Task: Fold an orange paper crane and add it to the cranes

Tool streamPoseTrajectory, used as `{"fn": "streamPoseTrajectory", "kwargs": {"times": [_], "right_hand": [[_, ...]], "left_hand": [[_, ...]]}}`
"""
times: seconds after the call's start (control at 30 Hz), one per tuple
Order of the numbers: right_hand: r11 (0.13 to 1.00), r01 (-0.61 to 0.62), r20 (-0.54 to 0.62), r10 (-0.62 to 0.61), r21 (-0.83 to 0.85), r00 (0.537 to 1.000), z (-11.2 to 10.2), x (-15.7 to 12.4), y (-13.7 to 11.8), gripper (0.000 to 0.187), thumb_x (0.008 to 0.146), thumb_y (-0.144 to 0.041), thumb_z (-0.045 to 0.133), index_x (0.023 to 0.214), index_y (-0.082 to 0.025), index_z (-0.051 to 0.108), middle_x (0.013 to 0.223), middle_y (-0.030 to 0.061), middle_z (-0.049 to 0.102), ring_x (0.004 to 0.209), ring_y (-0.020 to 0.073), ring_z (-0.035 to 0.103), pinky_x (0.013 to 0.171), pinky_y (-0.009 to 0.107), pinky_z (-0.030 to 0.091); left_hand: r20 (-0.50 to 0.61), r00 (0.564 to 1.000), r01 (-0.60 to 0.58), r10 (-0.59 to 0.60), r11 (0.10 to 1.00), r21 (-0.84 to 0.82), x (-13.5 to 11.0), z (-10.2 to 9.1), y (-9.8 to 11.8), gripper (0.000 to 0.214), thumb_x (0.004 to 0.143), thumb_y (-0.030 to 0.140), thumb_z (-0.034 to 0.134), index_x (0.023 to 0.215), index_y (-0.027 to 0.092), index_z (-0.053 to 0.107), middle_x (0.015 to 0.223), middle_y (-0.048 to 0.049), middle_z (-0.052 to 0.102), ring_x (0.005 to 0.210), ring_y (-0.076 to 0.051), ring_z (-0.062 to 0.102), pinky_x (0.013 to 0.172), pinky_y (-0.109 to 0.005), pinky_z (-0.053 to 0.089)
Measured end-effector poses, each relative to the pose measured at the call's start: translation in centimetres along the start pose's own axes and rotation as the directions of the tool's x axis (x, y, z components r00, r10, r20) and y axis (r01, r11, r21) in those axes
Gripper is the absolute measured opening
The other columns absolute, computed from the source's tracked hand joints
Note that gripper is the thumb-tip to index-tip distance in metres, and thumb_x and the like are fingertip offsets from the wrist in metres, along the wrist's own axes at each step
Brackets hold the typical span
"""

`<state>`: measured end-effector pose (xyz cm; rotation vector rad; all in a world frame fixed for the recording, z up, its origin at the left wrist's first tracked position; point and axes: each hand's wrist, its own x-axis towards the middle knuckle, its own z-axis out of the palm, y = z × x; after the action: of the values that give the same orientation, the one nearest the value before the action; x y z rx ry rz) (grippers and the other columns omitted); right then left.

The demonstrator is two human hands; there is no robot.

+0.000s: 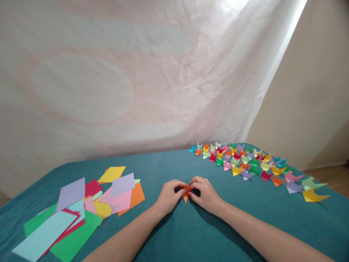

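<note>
A small folded orange paper piece (186, 192) rests on the teal tablecloth (191, 233) in the middle. My left hand (168, 195) pinches its left side with curled fingers. My right hand (205, 193) pinches its right side the same way. Both hands lie low on the cloth, fingertips meeting over the paper, whose pointed tip sticks out below them.
Loose coloured paper sheets (79, 207) lie scattered at the left. Several rows of small folded paper figures (253, 163) in many colours stand at the back right. A creased white sheet (136, 72) hangs behind the table; a beige wall (313, 91) is at right.
</note>
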<state>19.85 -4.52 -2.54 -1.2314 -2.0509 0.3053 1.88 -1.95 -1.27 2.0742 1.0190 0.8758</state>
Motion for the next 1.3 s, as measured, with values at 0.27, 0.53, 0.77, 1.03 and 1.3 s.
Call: {"fn": "streamPoseTrajectory", "kwargs": {"times": [0.27,0.53,0.77,1.03,1.3], "right_hand": [[0.999,0.022,0.001,-0.022,0.027,1.000,0.25,0.09,0.27,0.008,0.073,-0.013,0.064,0.077,-0.020,0.064,0.086,0.0017,0.060,0.082,0.0161,0.056,0.076,0.032,0.039],[0.999,0.042,0.017,-0.043,0.020,0.999,0.42,0.20,0.49,0.010,0.074,-0.011,0.064,0.077,-0.020,0.063,0.086,0.0012,0.060,0.083,0.0158,0.055,0.076,0.031,0.039],[0.999,0.046,0.012,-0.046,0.007,0.999,0.53,0.11,0.43,0.009,0.075,-0.010,0.063,0.076,-0.019,0.062,0.086,0.0019,0.060,0.083,0.0161,0.055,0.076,0.032,0.039],[0.999,0.029,-0.011,-0.029,0.030,1.000,0.22,0.11,0.10,0.007,0.076,-0.012,0.061,0.076,-0.019,0.062,0.085,0.0020,0.060,0.081,0.0158,0.055,0.076,0.032,0.040],[0.993,0.033,0.006,-0.034,0.113,0.999,0.02,0.25,-0.01,0.011,0.083,-0.018,0.056,0.081,-0.021,0.066,0.085,0.0025,0.059,0.081,0.0154,0.056,0.077,0.031,0.043]], "left_hand": [[-0.032,0.998,-0.045,0.052,0.981,0.191,-0.16,-0.27,-0.26,0.023,0.072,0.019,0.063,0.094,0.025,0.069,0.087,-0.0010,0.069,0.084,-0.019,0.058,0.079,-0.029,0.041],[-0.012,1.000,-0.020,0.022,0.989,0.148,0.08,-0.24,-0.72,0.026,0.073,0.019,0.062,0.099,0.022,0.066,0.084,-0.0017,0.068,0.083,-0.019,0.060,0.078,-0.028,0.042],[-0.010,1.000,0.021,-0.020,0.995,0.099,0.27,-0.56,-0.72,0.029,0.071,0.017,0.064,0.100,0.019,0.065,0.078,0.0000,0.069,0.076,-0.017,0.062,0.073,-0.026,0.043],[-0.016,0.999,-0.050,0.051,0.994,0.094,0.20,-0.89,-0.32,0.013,0.079,0.028,0.060,0.080,0.022,0.071,0.082,-0.0018,0.070,0.082,-0.018,0.060,0.077,-0.027,0.043],[-0.004,0.998,-0.055,0.055,0.998,0.044,0.28,-0.95,-0.16,0.013,0.080,0.027,0.059,0.079,0.021,0.071,0.080,-0.0012,0.070,0.079,-0.017,0.060,0.076,-0.026,0.042]]}}
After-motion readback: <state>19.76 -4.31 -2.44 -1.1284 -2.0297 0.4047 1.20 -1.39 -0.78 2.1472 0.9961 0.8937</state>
